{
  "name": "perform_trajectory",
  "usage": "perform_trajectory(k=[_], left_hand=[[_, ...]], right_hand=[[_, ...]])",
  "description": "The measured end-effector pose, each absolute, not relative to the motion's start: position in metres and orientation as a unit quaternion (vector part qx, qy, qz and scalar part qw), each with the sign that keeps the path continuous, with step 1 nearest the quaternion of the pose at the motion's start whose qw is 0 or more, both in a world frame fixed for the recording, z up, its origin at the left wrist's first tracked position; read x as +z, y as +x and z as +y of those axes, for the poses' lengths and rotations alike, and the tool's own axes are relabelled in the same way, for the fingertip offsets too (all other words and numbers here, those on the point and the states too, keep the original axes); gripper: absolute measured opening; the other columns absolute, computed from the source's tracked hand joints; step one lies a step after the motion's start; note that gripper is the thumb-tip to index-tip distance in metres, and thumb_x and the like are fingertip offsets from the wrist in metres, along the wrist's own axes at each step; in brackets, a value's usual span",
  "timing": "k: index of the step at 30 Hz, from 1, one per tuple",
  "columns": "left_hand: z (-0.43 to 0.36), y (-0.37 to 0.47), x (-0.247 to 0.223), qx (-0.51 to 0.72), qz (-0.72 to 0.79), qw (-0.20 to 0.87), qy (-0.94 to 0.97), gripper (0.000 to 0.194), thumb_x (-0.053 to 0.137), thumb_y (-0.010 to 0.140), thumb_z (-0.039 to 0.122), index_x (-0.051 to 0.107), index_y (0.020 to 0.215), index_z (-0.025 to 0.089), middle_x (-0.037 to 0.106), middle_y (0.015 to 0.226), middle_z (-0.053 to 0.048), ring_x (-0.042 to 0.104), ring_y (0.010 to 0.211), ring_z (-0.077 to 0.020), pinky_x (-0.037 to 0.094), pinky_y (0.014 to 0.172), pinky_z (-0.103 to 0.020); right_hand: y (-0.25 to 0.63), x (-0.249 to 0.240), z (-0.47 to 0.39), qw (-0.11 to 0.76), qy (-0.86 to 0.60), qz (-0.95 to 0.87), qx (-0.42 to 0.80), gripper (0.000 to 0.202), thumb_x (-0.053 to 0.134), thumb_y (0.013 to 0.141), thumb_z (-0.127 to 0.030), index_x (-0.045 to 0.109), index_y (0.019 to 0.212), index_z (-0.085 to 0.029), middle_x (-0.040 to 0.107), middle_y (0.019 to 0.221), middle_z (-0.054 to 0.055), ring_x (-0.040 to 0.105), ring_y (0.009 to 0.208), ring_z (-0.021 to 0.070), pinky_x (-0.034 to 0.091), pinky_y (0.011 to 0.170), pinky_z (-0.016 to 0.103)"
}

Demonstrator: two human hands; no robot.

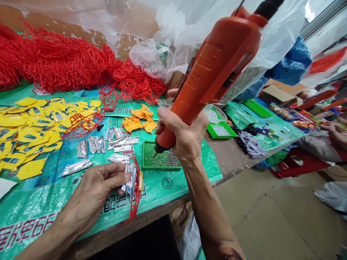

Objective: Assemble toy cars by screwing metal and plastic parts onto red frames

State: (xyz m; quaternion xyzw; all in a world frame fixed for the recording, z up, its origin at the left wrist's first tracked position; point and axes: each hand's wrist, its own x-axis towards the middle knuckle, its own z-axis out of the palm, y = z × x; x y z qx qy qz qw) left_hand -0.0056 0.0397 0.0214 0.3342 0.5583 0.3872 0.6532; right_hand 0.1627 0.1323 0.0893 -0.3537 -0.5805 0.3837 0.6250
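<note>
My right hand [187,133] is wrapped round an orange electric screwdriver [208,72], tilted with its bit pointing down over a green tray [146,164] of small screws [172,159]. Between the thumb and fingers of my left hand [105,186] is a shiny silver plastic part [130,180]. A red lattice frame [136,202] and a bit of yellow sit against that part; how they are joined I cannot tell. Loose silver parts [121,142] lie just beyond my left hand. Orange plastic pieces [139,119] rest behind the screw tray.
Yellow parts [32,130] are heaped at the left, with a long pile of red lattice frames [67,65] behind. To the right stand another green tray [221,131] and some grey gloves [252,144]. A co-worker's hand [334,133] shows at the far right.
</note>
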Motion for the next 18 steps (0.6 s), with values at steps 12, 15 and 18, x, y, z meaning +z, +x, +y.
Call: perform_trajectory(k=[12,15,18], left_hand=[[0.039,-0.006,0.02,0.376,0.57,0.648,0.336,0.013,0.074,0.066,0.024,0.074,0.078,0.017,0.065,0.074,-0.002,0.049,0.063,-0.013,0.039,0.056,-0.023],[0.039,-0.006,0.019,0.383,0.567,0.651,0.33,0.014,0.076,0.066,0.025,0.075,0.078,0.017,0.065,0.074,-0.002,0.049,0.063,-0.0131,0.039,0.056,-0.023],[0.039,-0.005,0.019,0.388,0.568,0.65,0.322,0.016,0.078,0.065,0.028,0.074,0.075,0.017,0.065,0.073,-0.002,0.05,0.062,-0.0129,0.039,0.056,-0.023]], right_hand=[[0.16,0.074,0.131,0.624,-0.366,-0.584,0.369,0.029,0.076,0.071,-0.038,0.053,0.069,-0.02,0.056,0.055,-0.007,0.056,0.044,0.0109,0.048,0.044,0.027],[0.16,0.074,0.132,0.626,-0.371,-0.577,0.37,0.031,0.076,0.071,-0.039,0.051,0.07,-0.021,0.055,0.055,-0.008,0.056,0.043,0.0107,0.048,0.043,0.026],[0.158,0.074,0.133,0.622,-0.38,-0.581,0.362,0.03,0.075,0.071,-0.038,0.05,0.071,-0.022,0.055,0.055,-0.008,0.056,0.044,0.0107,0.048,0.043,0.026]])
